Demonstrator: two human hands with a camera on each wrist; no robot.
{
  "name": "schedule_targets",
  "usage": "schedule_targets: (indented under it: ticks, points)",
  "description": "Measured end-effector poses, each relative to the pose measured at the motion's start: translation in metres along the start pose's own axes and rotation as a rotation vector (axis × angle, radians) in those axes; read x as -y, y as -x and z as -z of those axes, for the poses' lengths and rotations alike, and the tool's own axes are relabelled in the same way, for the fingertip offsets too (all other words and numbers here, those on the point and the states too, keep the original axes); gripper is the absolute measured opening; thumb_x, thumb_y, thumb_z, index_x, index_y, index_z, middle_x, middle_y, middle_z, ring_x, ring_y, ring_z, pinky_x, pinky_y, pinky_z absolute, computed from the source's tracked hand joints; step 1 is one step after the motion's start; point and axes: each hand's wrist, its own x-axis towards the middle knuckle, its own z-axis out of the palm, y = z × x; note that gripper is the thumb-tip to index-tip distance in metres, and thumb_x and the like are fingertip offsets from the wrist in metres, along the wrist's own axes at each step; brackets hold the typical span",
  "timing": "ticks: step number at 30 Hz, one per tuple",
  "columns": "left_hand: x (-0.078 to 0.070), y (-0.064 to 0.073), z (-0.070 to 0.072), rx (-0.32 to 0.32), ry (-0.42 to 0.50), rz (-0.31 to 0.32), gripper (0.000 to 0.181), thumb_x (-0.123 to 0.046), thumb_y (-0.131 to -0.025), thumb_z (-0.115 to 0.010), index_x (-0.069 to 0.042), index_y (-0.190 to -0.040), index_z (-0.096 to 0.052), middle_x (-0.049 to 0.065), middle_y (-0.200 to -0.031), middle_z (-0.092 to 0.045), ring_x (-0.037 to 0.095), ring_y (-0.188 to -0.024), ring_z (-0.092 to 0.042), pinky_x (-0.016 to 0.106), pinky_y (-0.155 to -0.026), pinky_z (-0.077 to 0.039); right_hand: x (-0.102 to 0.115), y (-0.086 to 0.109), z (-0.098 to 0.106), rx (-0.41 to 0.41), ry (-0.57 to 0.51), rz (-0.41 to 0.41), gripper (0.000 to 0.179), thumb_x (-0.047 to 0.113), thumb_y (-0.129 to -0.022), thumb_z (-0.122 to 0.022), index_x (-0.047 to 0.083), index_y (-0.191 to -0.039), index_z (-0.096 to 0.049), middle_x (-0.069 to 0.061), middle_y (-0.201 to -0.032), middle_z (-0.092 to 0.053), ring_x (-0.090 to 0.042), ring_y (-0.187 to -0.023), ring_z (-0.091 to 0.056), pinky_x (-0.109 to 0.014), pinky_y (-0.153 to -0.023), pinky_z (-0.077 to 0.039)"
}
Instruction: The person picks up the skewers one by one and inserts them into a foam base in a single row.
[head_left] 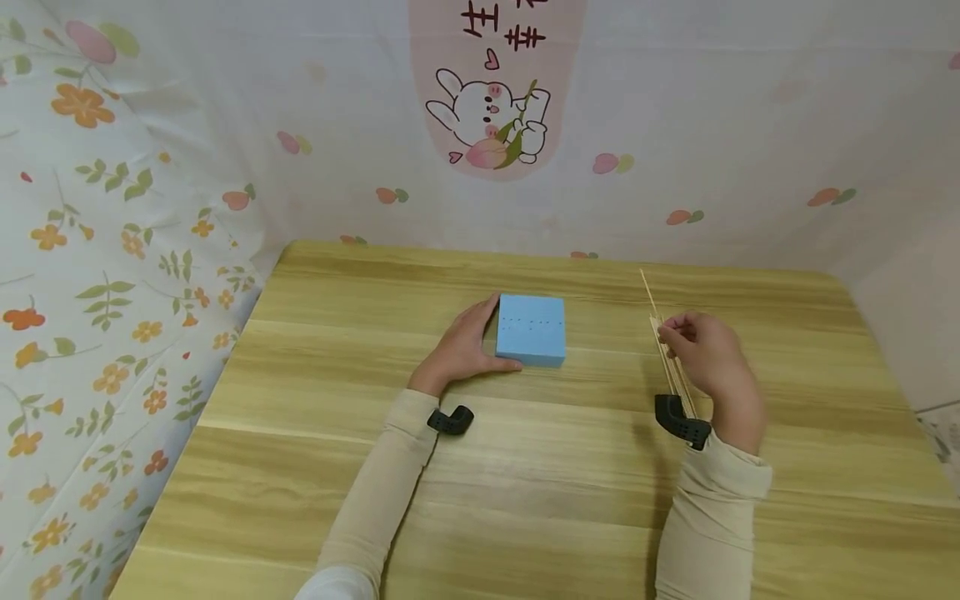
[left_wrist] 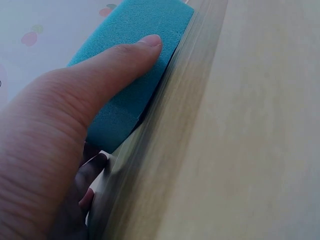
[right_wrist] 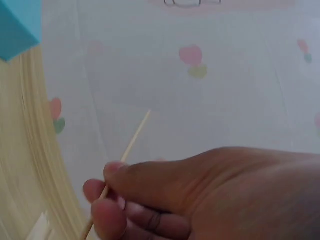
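Note:
A blue foam block (head_left: 531, 329) lies flat on the table, with rows of small holes across its top. My left hand (head_left: 468, 343) holds it from the left. In the left wrist view the thumb (left_wrist: 135, 55) lies along one side face of the block (left_wrist: 145, 22), and the other fingers are partly hidden behind it. To the right, my right hand (head_left: 708, 354) pinches a thin bamboo skewer (head_left: 648, 290) between thumb and fingers. Its tip points up and away in the right wrist view, where the skewer (right_wrist: 136, 135) is apart from the block.
A bundle of bamboo skewers (head_left: 672, 375) lies on the wooden table (head_left: 540, 500) below my right hand, partly hidden by the black wrist mount (head_left: 681, 423). Another black mount (head_left: 452, 420) is on the left wrist. A printed cloth (head_left: 337, 108) hangs behind the table's far edge.

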Motion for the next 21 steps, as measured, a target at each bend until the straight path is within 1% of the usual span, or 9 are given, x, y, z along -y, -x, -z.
schedule_targets:
  ticks: [2, 5, 7, 9, 12, 14, 16, 19, 21]
  points:
    - [0.001, 0.000, 0.001, 0.002, -0.006, 0.004, 0.128, -0.058, -0.076, -0.088, -0.014, -0.168, -0.010, 0.005, -0.172, -0.020, 0.028, -0.157, -0.018, 0.050, -0.126, -0.020, 0.012, -0.003, -0.006, -0.044, -0.020, 0.056, 0.031, 0.018, -0.110, -0.052, -0.010, -0.119, -0.062, -0.022, -0.103, -0.068, -0.028, -0.083, -0.065, -0.023, -0.067, -0.047]
    - [0.001, -0.001, 0.001, 0.002, -0.002, -0.007, 0.128, -0.056, -0.076, -0.089, -0.012, -0.168, -0.012, 0.007, -0.171, -0.021, 0.029, -0.158, -0.017, 0.051, -0.126, -0.019, 0.028, -0.008, -0.016, -0.128, -0.048, 0.157, 0.030, 0.015, -0.109, -0.056, -0.010, -0.121, -0.066, -0.020, -0.100, -0.069, -0.028, -0.080, -0.064, -0.017, -0.065, -0.047]
    - [0.000, -0.001, 0.000, 0.004, -0.007, -0.018, 0.128, -0.056, -0.076, -0.089, -0.011, -0.168, -0.012, 0.008, -0.171, -0.021, 0.030, -0.158, -0.017, 0.050, -0.126, -0.018, 0.039, -0.012, -0.023, -0.174, -0.072, 0.219, 0.028, 0.015, -0.108, -0.058, -0.009, -0.120, -0.068, -0.019, -0.098, -0.069, -0.022, -0.078, -0.064, -0.015, -0.064, -0.046]
    - [-0.001, -0.002, -0.001, 0.007, -0.008, -0.028, 0.128, -0.056, -0.076, -0.089, -0.009, -0.167, -0.013, 0.009, -0.171, -0.022, 0.030, -0.157, -0.018, 0.050, -0.126, -0.017, 0.052, -0.018, -0.033, -0.221, -0.112, 0.276, 0.026, 0.014, -0.107, -0.060, -0.008, -0.117, -0.070, -0.019, -0.096, -0.070, -0.012, -0.075, -0.062, -0.014, -0.064, -0.045]
    - [-0.001, -0.003, -0.002, -0.001, -0.017, -0.034, 0.128, -0.055, -0.075, -0.090, -0.007, -0.167, -0.015, 0.010, -0.170, -0.025, 0.029, -0.156, -0.021, 0.048, -0.126, -0.018, 0.075, -0.027, -0.051, -0.288, -0.230, 0.361, 0.021, 0.011, -0.104, -0.064, -0.008, -0.109, -0.071, -0.019, -0.093, -0.070, 0.001, -0.074, -0.060, -0.013, -0.067, -0.047]
    - [-0.001, -0.003, -0.003, -0.009, -0.018, -0.039, 0.128, -0.054, -0.074, -0.091, -0.006, -0.166, -0.016, 0.010, -0.169, -0.028, 0.029, -0.156, -0.023, 0.047, -0.126, -0.019, 0.091, -0.033, -0.064, -0.320, -0.314, 0.414, 0.017, 0.008, -0.102, -0.067, -0.008, -0.104, -0.072, -0.018, -0.093, -0.070, -0.004, -0.075, -0.065, -0.013, -0.069, -0.049]
    - [-0.001, -0.003, -0.002, -0.015, -0.014, -0.040, 0.128, -0.054, -0.074, -0.092, -0.006, -0.166, -0.017, 0.009, -0.168, -0.029, 0.028, -0.155, -0.025, 0.046, -0.126, -0.020, 0.103, -0.038, -0.077, -0.340, -0.371, 0.464, 0.014, 0.006, -0.101, -0.068, -0.007, -0.102, -0.072, -0.016, -0.092, -0.071, -0.013, -0.077, -0.070, -0.014, -0.072, -0.051]
    - [-0.001, -0.002, -0.001, -0.021, -0.007, -0.034, 0.127, -0.055, -0.074, -0.091, -0.008, -0.167, -0.017, 0.007, -0.169, -0.029, 0.028, -0.155, -0.024, 0.047, -0.125, -0.022, 0.114, -0.044, -0.092, -0.370, -0.354, 0.515, 0.013, 0.008, -0.100, -0.069, -0.004, -0.103, -0.073, -0.013, -0.090, -0.073, -0.027, -0.082, -0.073, -0.018, -0.076, -0.053]
    - [0.001, -0.001, 0.001, -0.024, -0.003, -0.029, 0.127, -0.055, -0.074, -0.090, -0.009, -0.167, -0.017, 0.006, -0.169, -0.029, 0.027, -0.156, -0.024, 0.047, -0.125, -0.023, 0.117, -0.047, -0.100, -0.397, -0.324, 0.543, 0.013, 0.008, -0.100, -0.070, -0.003, -0.104, -0.074, -0.012, -0.090, -0.075, -0.028, -0.083, -0.074, -0.024, -0.077, -0.054]
